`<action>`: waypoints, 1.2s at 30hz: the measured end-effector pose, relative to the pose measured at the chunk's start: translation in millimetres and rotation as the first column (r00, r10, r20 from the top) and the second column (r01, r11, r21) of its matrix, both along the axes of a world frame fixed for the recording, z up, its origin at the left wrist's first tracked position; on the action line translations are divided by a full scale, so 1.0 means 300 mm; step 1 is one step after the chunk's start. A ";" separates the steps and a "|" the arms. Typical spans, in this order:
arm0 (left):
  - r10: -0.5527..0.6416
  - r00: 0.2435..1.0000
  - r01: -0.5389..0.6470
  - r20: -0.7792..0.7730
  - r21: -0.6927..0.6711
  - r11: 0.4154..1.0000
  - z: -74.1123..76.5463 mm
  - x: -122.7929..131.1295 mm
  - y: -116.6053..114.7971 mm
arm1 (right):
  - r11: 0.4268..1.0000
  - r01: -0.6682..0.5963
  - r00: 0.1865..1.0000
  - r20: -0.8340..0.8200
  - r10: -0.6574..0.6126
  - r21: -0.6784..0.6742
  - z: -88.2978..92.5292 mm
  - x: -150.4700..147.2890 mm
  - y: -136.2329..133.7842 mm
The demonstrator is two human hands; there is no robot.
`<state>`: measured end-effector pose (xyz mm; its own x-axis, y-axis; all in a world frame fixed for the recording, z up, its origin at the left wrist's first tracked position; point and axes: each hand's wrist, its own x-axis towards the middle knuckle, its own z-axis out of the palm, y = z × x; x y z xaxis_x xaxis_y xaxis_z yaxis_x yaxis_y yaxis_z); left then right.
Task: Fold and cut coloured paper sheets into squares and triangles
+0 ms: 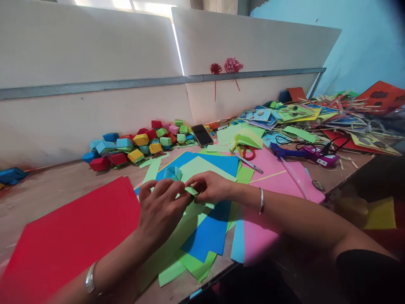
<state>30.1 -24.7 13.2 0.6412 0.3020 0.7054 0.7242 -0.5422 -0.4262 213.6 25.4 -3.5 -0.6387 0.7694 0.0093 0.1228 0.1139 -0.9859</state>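
Between my two hands is a small light-green paper piece (191, 191), pinched at its edges and partly hidden by fingers. My left hand (163, 204) closes on its left side, the fingers curled. From the right, my right hand (210, 188) grips the other side with thumb and fingertips. Just behind my left hand sits a light-blue folded paper box (172, 173). Under both hands lie overlapping sheets of light-green paper (202, 166) and blue paper (209, 234).
A large red sheet (79, 236) lies left, pink sheets (268, 202) right. Colourful paper boxes (136, 156) are heaped by the board. A phone (202, 135), scissors (248, 153), a cutter knife (249, 164) and a blue glue gun (287, 152) lie behind; cards (294, 112) pile up far right.
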 end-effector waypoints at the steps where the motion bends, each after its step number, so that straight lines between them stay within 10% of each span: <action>1: 0.004 1.000 -0.004 -0.003 0.003 1.000 -0.001 0.000 0.000 | 1.000 0.000 1.000 -0.003 0.000 -0.002 -0.002 -0.001 0.000; 23: 0.081 0.989 -0.102 -0.124 -0.173 0.980 0.007 0.015 -0.044 | 0.958 0.142 0.973 -0.142 -0.181 -0.250 0.064 0.006 -0.011; 36: 0.133 0.991 -0.131 -0.001 -0.213 0.968 -0.037 0.005 -0.003 | 0.758 0.364 0.844 -0.152 -0.514 -0.542 0.090 0.008 -0.021</action>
